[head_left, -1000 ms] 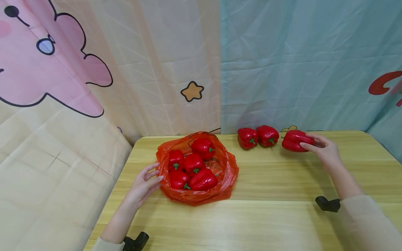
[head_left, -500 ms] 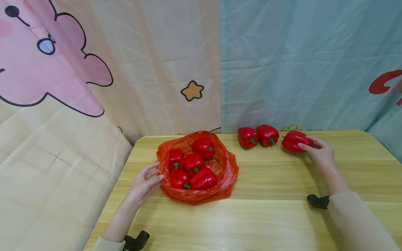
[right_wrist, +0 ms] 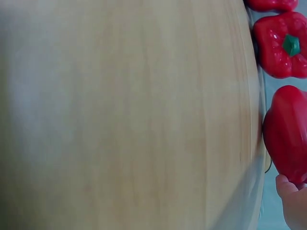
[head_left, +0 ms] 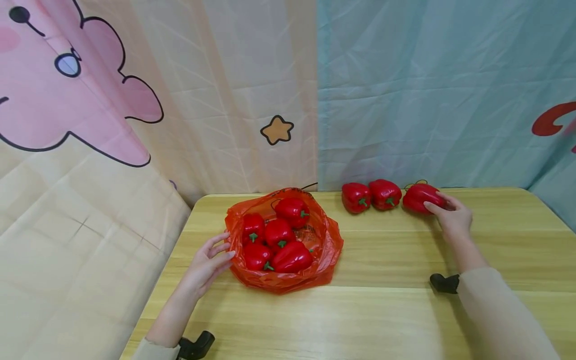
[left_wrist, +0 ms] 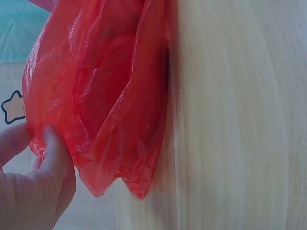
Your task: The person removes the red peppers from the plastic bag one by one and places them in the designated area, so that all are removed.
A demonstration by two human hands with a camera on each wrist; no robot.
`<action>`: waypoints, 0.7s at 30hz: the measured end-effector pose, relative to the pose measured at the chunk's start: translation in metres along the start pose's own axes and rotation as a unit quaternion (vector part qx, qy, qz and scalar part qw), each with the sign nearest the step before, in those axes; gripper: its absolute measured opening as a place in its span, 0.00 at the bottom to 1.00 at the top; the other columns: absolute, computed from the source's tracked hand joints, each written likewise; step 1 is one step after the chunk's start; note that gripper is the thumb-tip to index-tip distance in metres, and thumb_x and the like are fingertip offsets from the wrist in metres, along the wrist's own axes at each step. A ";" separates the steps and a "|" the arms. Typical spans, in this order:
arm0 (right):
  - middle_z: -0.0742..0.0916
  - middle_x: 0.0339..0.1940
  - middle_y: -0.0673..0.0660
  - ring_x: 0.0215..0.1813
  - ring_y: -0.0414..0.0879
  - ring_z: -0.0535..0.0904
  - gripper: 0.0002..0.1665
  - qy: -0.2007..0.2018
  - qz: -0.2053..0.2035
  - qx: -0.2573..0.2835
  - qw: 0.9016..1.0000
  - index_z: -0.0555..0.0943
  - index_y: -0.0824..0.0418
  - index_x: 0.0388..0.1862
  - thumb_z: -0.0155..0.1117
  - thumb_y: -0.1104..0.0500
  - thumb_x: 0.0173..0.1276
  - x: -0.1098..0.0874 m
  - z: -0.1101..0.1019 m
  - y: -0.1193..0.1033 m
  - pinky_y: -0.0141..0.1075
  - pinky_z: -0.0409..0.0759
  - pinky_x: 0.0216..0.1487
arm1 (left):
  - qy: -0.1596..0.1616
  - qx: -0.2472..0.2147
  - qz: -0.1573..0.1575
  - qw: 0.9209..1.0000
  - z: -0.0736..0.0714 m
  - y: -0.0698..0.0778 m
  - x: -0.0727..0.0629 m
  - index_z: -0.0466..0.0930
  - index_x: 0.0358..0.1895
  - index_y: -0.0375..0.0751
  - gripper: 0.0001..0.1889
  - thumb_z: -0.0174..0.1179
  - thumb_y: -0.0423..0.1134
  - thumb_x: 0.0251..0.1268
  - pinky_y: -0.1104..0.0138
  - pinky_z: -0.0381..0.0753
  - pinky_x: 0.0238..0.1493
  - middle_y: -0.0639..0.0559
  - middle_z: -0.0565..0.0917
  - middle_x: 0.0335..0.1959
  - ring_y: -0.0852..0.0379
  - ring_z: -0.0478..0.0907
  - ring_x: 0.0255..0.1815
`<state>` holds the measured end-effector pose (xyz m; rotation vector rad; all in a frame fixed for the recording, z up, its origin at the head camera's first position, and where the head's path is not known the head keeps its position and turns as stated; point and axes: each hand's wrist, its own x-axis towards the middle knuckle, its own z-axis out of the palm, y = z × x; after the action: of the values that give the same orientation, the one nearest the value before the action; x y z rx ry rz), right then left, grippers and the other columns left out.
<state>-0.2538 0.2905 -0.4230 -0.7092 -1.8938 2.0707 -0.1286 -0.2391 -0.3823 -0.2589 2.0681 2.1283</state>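
Note:
In the head view my right hand [head_left: 455, 220] grips a red bell pepper [head_left: 422, 198] lying on its side near the table's back edge, thumb on the near side. Left of it, two more bell peppers, a nearer one [head_left: 385, 194] and a farther one [head_left: 356, 197], sit side by side. My left hand [head_left: 203, 267] holds the left rim of an orange-red plastic bag [head_left: 332, 245], thumb and fingers at its edge. The bag stands wide open, with several red peppers [head_left: 279, 233] inside. In the left wrist view the thumb [left_wrist: 53, 143] overlaps the crinkled bag [left_wrist: 103, 96].
The pale wooden table [head_left: 360, 320] reaches back to a hanging patterned curtain [head_left: 405, 100]. Behind the bag, a thin dark line [head_left: 309, 185] shows on the cloth. Each wrist wears a black camera mount, as on the right wrist [head_left: 444, 283].
My right hand and forearm have shifted left, bringing the held bell pepper slightly left, closer to the other two. My left hand and the bag have stayed in place.

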 end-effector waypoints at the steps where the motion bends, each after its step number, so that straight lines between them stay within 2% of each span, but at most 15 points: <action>1: 0.77 0.49 0.44 0.49 0.36 0.66 0.35 0.000 -0.002 0.002 1.000 0.76 0.51 0.61 0.74 0.55 0.51 0.000 0.001 0.000 0.15 0.72 0.37 | 0.000 0.000 0.000 1.000 0.000 0.000 0.000 0.54 0.69 0.35 0.29 0.52 0.26 0.65 0.68 0.79 0.47 0.47 0.71 0.50 0.62 0.78 0.41; 7: 0.77 0.52 0.45 0.54 0.39 0.67 0.34 0.003 -0.011 -0.007 1.000 0.76 0.51 0.61 0.74 0.58 0.52 0.006 0.008 0.001 0.14 0.71 0.40 | 0.000 0.000 0.000 1.000 0.000 0.000 0.001 0.54 0.69 0.35 0.29 0.52 0.26 0.65 0.68 0.79 0.47 0.47 0.71 0.51 0.62 0.77 0.42; 11: 0.77 0.54 0.45 0.56 0.39 0.66 0.32 0.016 0.000 0.012 1.000 0.77 0.50 0.59 0.73 0.60 0.53 0.010 0.014 0.001 0.15 0.71 0.44 | 0.002 0.000 -0.002 1.000 0.000 0.000 0.001 0.54 0.69 0.35 0.30 0.52 0.26 0.65 0.68 0.79 0.47 0.47 0.70 0.51 0.62 0.78 0.42; 16: 0.77 0.54 0.46 0.53 0.37 0.67 0.30 0.029 0.008 0.034 0.999 0.78 0.49 0.58 0.72 0.62 0.54 0.014 0.022 0.002 0.21 0.70 0.54 | 0.001 0.001 -0.003 1.000 0.000 0.000 0.001 0.54 0.69 0.36 0.30 0.53 0.27 0.65 0.68 0.79 0.47 0.46 0.70 0.52 0.62 0.77 0.41; 21: 0.76 0.57 0.48 0.57 0.39 0.67 0.31 0.028 0.008 0.047 0.998 0.78 0.51 0.59 0.71 0.64 0.54 0.017 0.028 0.002 0.27 0.67 0.61 | 0.003 0.001 -0.006 1.000 0.000 0.001 0.001 0.54 0.69 0.36 0.30 0.53 0.27 0.66 0.68 0.78 0.48 0.45 0.69 0.53 0.62 0.77 0.42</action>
<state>-0.2816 0.2746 -0.4268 -0.7555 -1.7526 2.1119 -0.1294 -0.2390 -0.3813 -0.2753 2.0662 2.1216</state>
